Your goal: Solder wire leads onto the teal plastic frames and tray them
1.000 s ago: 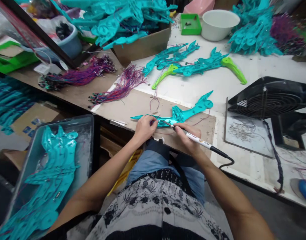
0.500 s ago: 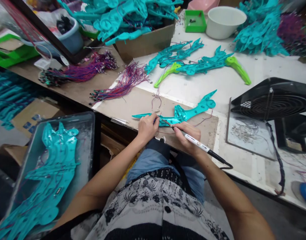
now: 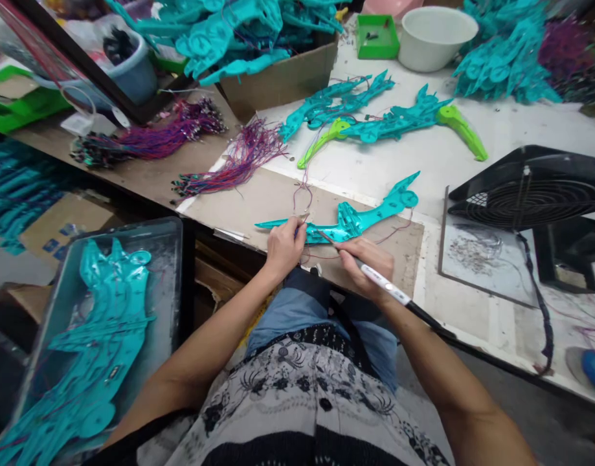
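My right hand [image 3: 368, 264] is closed around the white handle of a soldering iron [image 3: 383, 281]. The iron's thin tip points left over a long teal plastic part [image 3: 348, 223], which lies on a brown board [image 3: 263, 194] at the table's front edge. My left hand [image 3: 285, 244] rests at the left part of the teal piece, thumb and finger pinched on what looks like a thin wire [image 3: 305, 217]. A fine red wire trails from the piece's right end. The joint under my fingertips is too small to make out.
A black fan [image 3: 530, 188] stands at right. Behind lie wired teal parts [image 3: 404, 123] with lime-green ends [image 3: 465, 133], bundles of red-purple wires [image 3: 234, 158] and a full cardboard box [image 3: 282, 77]. A bin [image 3: 168, 278] of teal parts sits lower left.
The soldering iron's tip has shifted slightly right, away from my left fingertips, and its handle has tilted. My left hand keeps its pinch at nearly the same place.
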A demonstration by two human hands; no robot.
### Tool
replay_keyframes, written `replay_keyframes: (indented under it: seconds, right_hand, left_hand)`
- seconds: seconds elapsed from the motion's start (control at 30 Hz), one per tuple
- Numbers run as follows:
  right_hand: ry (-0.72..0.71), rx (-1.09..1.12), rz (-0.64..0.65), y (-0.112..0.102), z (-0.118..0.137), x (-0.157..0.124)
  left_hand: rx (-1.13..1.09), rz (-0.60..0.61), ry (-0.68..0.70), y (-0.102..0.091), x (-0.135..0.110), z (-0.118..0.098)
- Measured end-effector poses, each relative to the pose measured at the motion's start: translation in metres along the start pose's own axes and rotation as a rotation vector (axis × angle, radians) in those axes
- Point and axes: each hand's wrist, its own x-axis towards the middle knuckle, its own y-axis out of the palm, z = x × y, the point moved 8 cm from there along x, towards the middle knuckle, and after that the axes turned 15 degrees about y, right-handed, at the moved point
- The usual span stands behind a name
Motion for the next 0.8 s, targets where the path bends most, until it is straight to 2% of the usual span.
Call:
replay_keyframes:
  seconds: [0.13, 0.27, 0.4, 0.6, 0.8]
  right_hand:
    - [0.113, 0.036, -0.060, -0.021, -0.009, -0.005]
    - [0.078, 0.057, -0.055, -0.021, -0.009, -0.007]
    - [0.080, 0.056, -0.052, -0.016, -0.010, -0.006]
    - [0.117, 0.037, -0.044, -0.016, -0.013, -0.006]
    - [0.131, 0.054, -0.051, -0.016, -0.014, -0.007]
  left_hand:
    - [-0.110, -0.022, 0.107, -0.001, -0.005, -0.002]
    - [-0.084, 0.055, 0.167, 0.003, -0.008, -0.006]
    - [-0.035, 0.098, 0.123, 0.006, -0.009, -0.008]
    - [-0.044, 0.051, 0.059, 0.004, -0.012, -0.009]
    - [0.004, 0.055, 0.043, 0.007, -0.015, -0.015]
